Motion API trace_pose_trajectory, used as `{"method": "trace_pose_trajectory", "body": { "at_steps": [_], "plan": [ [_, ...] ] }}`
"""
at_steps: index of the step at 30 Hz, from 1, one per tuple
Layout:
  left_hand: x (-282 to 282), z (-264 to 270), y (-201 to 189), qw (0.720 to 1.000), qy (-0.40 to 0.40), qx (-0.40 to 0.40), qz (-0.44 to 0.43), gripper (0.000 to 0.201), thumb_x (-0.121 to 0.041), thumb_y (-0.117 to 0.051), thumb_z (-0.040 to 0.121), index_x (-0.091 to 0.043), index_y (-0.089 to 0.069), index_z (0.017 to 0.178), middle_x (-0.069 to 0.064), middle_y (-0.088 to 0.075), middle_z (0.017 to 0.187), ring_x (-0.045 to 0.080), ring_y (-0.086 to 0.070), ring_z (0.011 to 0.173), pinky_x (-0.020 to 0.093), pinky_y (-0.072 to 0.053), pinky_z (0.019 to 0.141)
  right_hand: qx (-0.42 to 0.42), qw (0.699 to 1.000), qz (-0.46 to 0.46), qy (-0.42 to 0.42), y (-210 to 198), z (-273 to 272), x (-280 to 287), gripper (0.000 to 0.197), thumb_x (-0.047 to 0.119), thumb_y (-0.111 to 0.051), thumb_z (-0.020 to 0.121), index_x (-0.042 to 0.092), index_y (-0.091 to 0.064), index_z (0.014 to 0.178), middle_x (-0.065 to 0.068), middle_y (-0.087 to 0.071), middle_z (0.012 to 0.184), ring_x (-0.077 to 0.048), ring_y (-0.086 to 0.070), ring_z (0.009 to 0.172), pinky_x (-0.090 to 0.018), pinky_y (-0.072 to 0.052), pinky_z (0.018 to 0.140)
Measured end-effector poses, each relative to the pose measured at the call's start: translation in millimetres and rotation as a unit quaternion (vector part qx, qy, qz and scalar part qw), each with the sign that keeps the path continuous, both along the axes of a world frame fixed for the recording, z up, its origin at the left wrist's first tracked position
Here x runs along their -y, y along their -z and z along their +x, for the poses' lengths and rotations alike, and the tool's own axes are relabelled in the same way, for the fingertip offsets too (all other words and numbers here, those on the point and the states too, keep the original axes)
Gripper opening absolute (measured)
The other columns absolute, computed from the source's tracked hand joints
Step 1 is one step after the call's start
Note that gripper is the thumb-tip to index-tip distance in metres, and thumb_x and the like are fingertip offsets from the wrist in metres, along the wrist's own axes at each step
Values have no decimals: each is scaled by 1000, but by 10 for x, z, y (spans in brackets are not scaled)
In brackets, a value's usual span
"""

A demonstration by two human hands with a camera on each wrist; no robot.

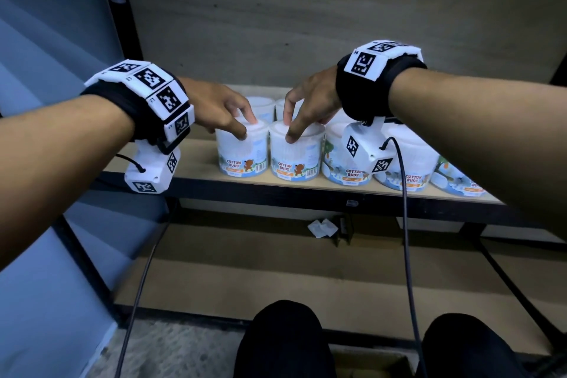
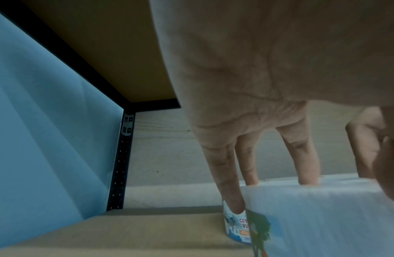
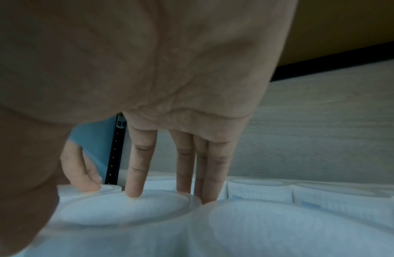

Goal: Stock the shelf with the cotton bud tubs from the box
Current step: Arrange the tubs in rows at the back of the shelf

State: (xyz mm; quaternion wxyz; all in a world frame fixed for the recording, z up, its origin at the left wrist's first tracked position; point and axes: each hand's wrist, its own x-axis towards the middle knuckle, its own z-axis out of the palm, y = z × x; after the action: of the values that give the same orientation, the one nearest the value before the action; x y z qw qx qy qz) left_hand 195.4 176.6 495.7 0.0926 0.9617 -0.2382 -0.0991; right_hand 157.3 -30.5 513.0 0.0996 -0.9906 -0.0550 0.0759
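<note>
I see the shelf (image 1: 306, 186) carrying a front row of cotton bud tubs, more behind. My left hand (image 1: 214, 107) grips the leftmost tub (image 1: 242, 152) from above, fingers curled around its lid; my right hand (image 1: 310, 104) holds the next tub (image 1: 296, 155) the same way — thumb in front, fingers behind, though the wrist views are blurred, so maybe loosely. The tubs stand near the front edge — a careless pull could tip one off.

Upright cotton bud tubs (image 1: 297, 153) on shelf (image 1: 306, 190)
</note>
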Motion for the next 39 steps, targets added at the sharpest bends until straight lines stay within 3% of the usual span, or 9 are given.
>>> {"method": "trace_pose_trajectory", "body": {
  "at_steps": [3,8,13,15,23,27,30,33,39],
  "plan": [
    [23,11,5,1000,-8,12,0,61,-62,-67,56,-44,-64,115,-3,-57,122,27,-66,105,39,-55,94,-1,1000,-2,-10,5,35,25,45,38,-84,72,25,-67,112,10,-60,91,-12,-59,80,-21,-53,67],
    [54,32,13,1000,-7,17,-3,46,-53,-74,77,-37,-63,119,2,-61,120,30,-65,105,41,-54,93,-26,999,12,-15,3,66,58,45,35,-85,71,29,-67,112,4,-65,111,-19,-62,108,-33,-55,90],
    [54,19,15,1000,-11,18,3,62,-64,-68,58,-40,-64,115,-1,-62,115,28,-66,103,40,-55,92,-25,999,18,-17,19,88,75,44,36,-86,68,32,-68,108,4,-63,114,-19,-62,107,-35,-55,91],
    [52,35,29,1000,-11,19,3,61,-64,-67,58,-41,-64,114,-1,-63,114,28,-66,102,41,-55,93,-24,999,18,-15,20,93,81,44,37,-87,68,32,-68,107,4,-63,114,-18,-62,107,-35,-55,91],
    [18,75,58,999,-8,46,-4,42,-54,-69,81,-41,-62,121,-3,-60,121,24,-66,105,38,-48,101,-24,999,8,-18,10,78,79,45,37,-85,70,31,-67,111,5,-63,114,-17,-61,104,-33,-55,89],
    [-9,59,61,999,-4,45,12,56,-67,-67,71,-46,-59,123,-4,-58,129,20,-60,117,38,-41,108,-12,1000,-7,-28,0,35,66,48,45,-83,71,33,-65,113,7,-62,114,-13,-59,97,-29,-53,84],
    [-2,20,45,998,1,44,33,58,-65,-65,74,-47,-55,128,-3,-55,137,17,-52,127,38,-34,112,5,1000,4,-29,-43,-34,112,52,54,-80,71,36,-63,117,7,-59,116,-13,-59,98,-31,-53,89],
    [8,7,44,998,8,47,36,65,-63,-60,65,-46,-56,128,-3,-56,138,17,-52,127,37,-35,113,11,999,20,-25,-95,-103,220,52,57,-79,70,36,-64,115,10,-61,115,-15,-60,106,-35,-52,95],
    [-24,39,69,999,24,44,13,73,-71,-54,46,-52,-59,116,-5,-59,134,14,-54,124,38,-37,112,3,999,24,-24,-93,-149,389,51,54,-78,72,35,-63,116,7,-63,118,-15,-60,109,-33,-53,94]
  ]
}}
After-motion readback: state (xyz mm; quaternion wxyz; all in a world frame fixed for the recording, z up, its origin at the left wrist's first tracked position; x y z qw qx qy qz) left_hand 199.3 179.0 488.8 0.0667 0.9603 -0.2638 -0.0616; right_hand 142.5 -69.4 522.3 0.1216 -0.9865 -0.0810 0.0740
